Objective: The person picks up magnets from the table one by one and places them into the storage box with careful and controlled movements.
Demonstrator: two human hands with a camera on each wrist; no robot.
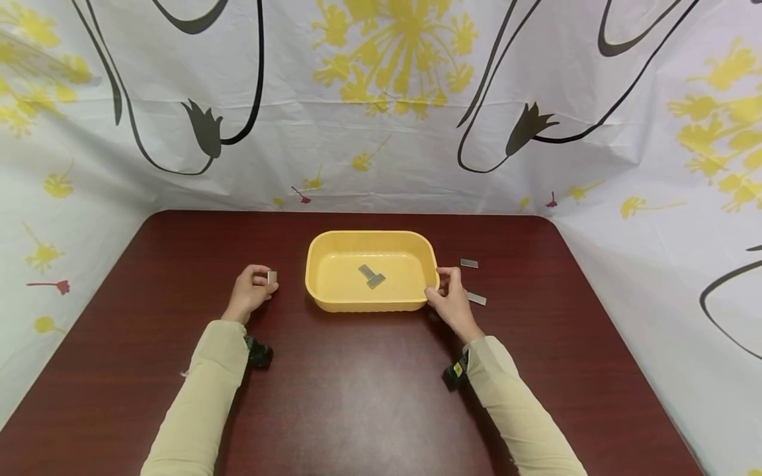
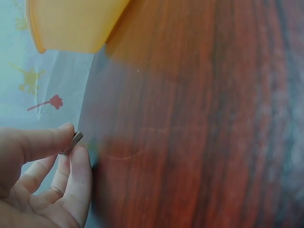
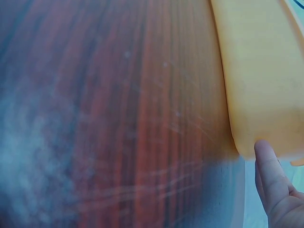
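My left hand (image 1: 251, 291) is to the left of the yellow plastic basin (image 1: 369, 307), apart from it. It pinches a small grey rectangular piece (image 1: 272, 277) between thumb and fingertips; in the left wrist view this piece (image 2: 72, 142) appears edge-on. At the basin's front right corner, my right hand (image 1: 452, 304) holds the outside, thumb at the front and a finger by the right rim. One digit (image 3: 268, 164) lies against the wall in the right wrist view; the others are mostly out of sight. Two grey pieces (image 1: 375, 281) lie touching or overlapping on the basin floor.
Two more grey pieces lie on the dark red wooden table (image 1: 357, 383) right of the basin: a farther piece (image 1: 469, 263) and a nearer piece (image 1: 477, 299) beside the right hand. A white patterned sheet (image 1: 381, 158) stands behind the table and along its sides.
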